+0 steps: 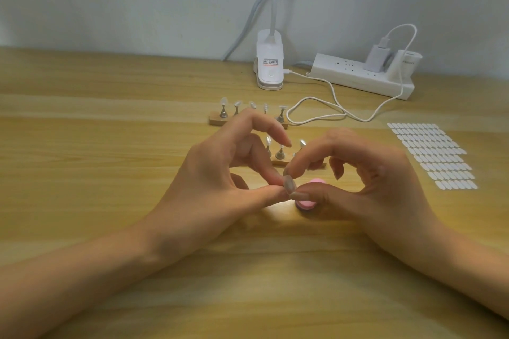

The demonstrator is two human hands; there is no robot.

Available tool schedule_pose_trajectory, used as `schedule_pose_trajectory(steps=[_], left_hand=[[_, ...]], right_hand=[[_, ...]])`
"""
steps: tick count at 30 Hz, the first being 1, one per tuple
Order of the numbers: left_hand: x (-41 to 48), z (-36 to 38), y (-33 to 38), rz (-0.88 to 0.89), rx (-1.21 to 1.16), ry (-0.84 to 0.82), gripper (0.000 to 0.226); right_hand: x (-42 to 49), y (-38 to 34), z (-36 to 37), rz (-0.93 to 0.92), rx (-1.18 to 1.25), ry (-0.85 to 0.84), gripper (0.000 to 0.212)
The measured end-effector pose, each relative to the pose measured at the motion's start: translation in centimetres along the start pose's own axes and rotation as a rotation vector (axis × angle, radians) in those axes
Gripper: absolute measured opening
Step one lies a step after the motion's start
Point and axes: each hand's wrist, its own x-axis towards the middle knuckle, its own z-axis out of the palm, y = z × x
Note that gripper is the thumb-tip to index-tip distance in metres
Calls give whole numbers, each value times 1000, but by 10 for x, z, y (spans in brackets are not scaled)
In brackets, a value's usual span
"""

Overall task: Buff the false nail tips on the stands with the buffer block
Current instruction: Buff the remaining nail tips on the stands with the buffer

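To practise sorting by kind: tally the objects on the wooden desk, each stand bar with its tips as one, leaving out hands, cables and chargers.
Wooden nail-stand bars: 2
Pink buffer block: 1
White clip-on lamp: 1
White power strip: 1
Sheet of white oval stickers: 1
Total: 6

- My left hand (pixel 220 181) pinches thumb and forefinger together over the wooden table (pixel 110 146); whether anything sits between them, I cannot tell.
- My right hand (pixel 371 187) meets it fingertip to fingertip and holds the pink buffer block (pixel 305 204), thumb across it.
- Behind my fingers stand the nearer stand (pixel 278 161) and the farther stand (pixel 216 120), with clear nail tips (pixel 223 101) on metal pegs.
- To the right lies a sheet of white oval stickers (pixel 432 154).
- At the wall: a clip lamp (pixel 270 66), a power strip (pixel 358 76), a looping white cable (pixel 330 115).
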Motion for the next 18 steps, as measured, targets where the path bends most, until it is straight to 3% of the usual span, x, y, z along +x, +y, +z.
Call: schedule_pose_trajectory(steps=[5, 9, 18], left_hand=[[-1, 2, 0, 25, 34, 31, 39], [-1, 2, 3, 80, 107, 64, 40], [-2, 5, 10, 192, 188, 107, 45]], right_hand=[[-1, 1, 3, 41, 34, -10, 16], [3, 0, -3, 164, 259, -81, 19], [6, -4, 2, 293, 476, -117, 11]])
